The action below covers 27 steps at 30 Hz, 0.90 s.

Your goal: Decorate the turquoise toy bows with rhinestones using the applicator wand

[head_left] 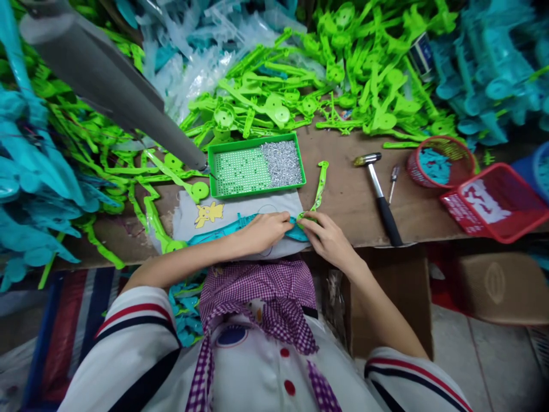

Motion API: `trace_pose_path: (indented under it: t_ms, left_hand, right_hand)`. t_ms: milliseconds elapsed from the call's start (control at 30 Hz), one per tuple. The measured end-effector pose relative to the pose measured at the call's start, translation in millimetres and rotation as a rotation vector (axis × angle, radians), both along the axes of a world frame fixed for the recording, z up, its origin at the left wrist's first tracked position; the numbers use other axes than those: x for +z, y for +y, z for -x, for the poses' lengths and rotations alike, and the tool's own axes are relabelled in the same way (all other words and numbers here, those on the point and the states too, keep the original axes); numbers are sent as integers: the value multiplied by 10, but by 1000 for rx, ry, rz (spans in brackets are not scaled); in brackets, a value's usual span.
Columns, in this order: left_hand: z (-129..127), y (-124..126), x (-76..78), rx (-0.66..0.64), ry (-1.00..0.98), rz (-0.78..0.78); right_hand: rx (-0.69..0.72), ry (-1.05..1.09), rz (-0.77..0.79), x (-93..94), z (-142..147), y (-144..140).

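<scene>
The left hand (266, 229) lay with fingers curled down and closed over a teal part (223, 231), pinning it flat on a pale cloth (240, 213). The right hand (326, 237) met it at 3 o'clock, fingertips pinched shut on the end of a green part (318, 189), which touched the teal part's end right where the two hands came together. The green part ran from the fingers up toward 1 o'clock; the teal part ran out toward 9 o'clock. Both lay at the near edge of a brown table (347, 194).

At 12 o'clock from the hands, just past the cloth, sat a green tray (256, 165): its right half held a heap of small silver screws (281, 163), its left half showed a dotted grid. A grey tube (107, 86) slanted in from 10 o'clock, its tip at the tray's left edge.

At 3 o'clock lay a hammer (380, 194) with a black grip, and beside it a small screwdriver (393, 182). Farther toward 2 o'clock stood a round red basket (441, 161) holding teal pieces, and next to it a square red basket (493, 200) with white pieces inside.

Heaps of green parts (326, 80) filled the table from 10 to 1 o'clock, with teal parts (484, 74) piled at 2 o'clock and more at 9 o'clock.
</scene>
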<state>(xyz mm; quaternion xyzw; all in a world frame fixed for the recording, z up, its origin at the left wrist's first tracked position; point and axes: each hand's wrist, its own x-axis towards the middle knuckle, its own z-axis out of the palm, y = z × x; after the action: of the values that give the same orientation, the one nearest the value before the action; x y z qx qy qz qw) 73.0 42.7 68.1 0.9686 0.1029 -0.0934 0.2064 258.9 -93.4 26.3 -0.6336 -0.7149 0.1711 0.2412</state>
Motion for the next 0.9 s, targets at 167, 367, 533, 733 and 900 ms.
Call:
trace_pose_path:
  t_ms: [167,367,533,733,900]
  left_hand:
    - [26,-40,7,-5,-39,-4]
    - [123,90,136,71,-37,-46]
    - [73,249,114,-32,31,-84]
    - [-1,418,16,-159,36,-82]
    - [13,545,-8,-229,16,15]
  right_hand:
    - [40,-57,-2,3,26,-16]
    - [46,-192,48,7,68,-27]
    - [43,-302,94,50,128,-28]
    - [53,-335,118,116,144,-7]
    - [56,-342,129,146,151,6]
